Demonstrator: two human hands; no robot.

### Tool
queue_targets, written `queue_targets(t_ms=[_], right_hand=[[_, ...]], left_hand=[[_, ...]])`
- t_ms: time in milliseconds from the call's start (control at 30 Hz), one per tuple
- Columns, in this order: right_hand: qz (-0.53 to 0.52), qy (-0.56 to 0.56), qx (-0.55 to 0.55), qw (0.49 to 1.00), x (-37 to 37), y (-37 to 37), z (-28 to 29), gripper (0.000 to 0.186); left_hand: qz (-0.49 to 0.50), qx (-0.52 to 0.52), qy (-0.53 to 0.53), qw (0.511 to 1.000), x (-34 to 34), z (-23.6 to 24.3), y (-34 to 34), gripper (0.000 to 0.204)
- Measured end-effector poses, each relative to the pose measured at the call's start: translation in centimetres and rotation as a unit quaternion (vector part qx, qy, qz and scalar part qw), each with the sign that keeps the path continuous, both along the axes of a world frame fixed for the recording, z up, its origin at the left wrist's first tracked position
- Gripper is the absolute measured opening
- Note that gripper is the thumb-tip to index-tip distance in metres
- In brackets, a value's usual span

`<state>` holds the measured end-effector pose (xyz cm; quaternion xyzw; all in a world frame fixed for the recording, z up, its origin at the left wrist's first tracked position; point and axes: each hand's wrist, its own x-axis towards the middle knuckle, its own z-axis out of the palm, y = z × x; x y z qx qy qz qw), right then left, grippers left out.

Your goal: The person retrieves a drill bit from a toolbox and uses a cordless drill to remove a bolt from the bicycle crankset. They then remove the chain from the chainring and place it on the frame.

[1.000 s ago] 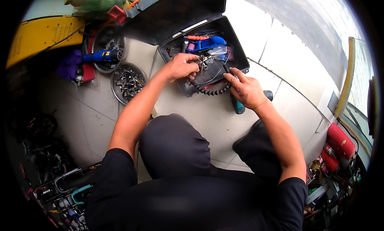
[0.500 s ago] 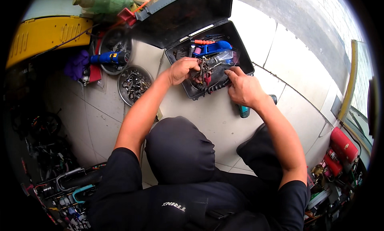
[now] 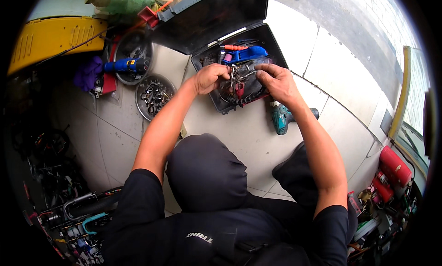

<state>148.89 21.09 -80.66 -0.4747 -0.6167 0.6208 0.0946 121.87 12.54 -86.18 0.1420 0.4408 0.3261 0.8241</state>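
Observation:
Over an open black tool case (image 3: 199, 63), my left hand (image 3: 211, 78) is closed on a cluster of metal parts (image 3: 234, 75) with a red piece (image 3: 239, 89) hanging among them. My right hand (image 3: 278, 84) reaches in from the right, thumb and forefinger pinched at the right of that cluster on something small I cannot make out. A black segmented cable (image 3: 241, 100) lies curved along the case's near side, below both hands. Behind them in the case are a blue plastic tool (image 3: 248, 55), orange pieces (image 3: 233, 47) and clear bags.
A teal drill (image 3: 282, 116) lies right of the case. Left are bowls of hardware (image 3: 152, 95), a blue tool (image 3: 122, 66), a purple cloth (image 3: 85, 77) and a yellow panel (image 3: 55, 38). Piled parts (image 3: 83, 233) fill the lower left, red items (image 3: 393, 167) the lower right.
My right hand has let go of the segmented cable, which now sits lower in the case, and has moved up to the metal cluster. The red hanging piece has come into sight, and more of the drill shows.

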Motion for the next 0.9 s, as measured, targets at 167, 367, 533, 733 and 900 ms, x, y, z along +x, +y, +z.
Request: queue_targets(t_ms=[167, 367, 533, 733, 900], right_hand=[[-0.032, -0.015, -0.014, 0.999, -0.7, -0.1, -0.4, 0.036], [-0.057, -0.019, -0.077, 0.995, -1.2, 0.1, -1.0, 0.035], [-0.072, 0.004, -0.106, 0.992, -0.9, 0.0, -1.7, 0.038], [-0.078, 0.063, -0.014, 0.995, -0.8, -0.3, -1.7, 0.033], [0.060, -0.057, 0.107, 0.991, -1.1, 0.5, 0.1, 0.033]], left_hand=[[-0.018, -0.004, -0.006, 1.000, 0.1, 0.1, 0.4, 0.035], [-0.035, -0.026, -0.003, 0.999, 0.2, 0.8, 0.6, 0.040], [-0.067, -0.021, 0.008, 0.998, 0.3, 1.8, 0.9, 0.042], [-0.052, -0.017, -0.007, 0.998, 0.6, 1.9, 1.0, 0.041], [-0.056, -0.017, 0.000, 0.998, 0.5, 2.0, 0.8, 0.041]])
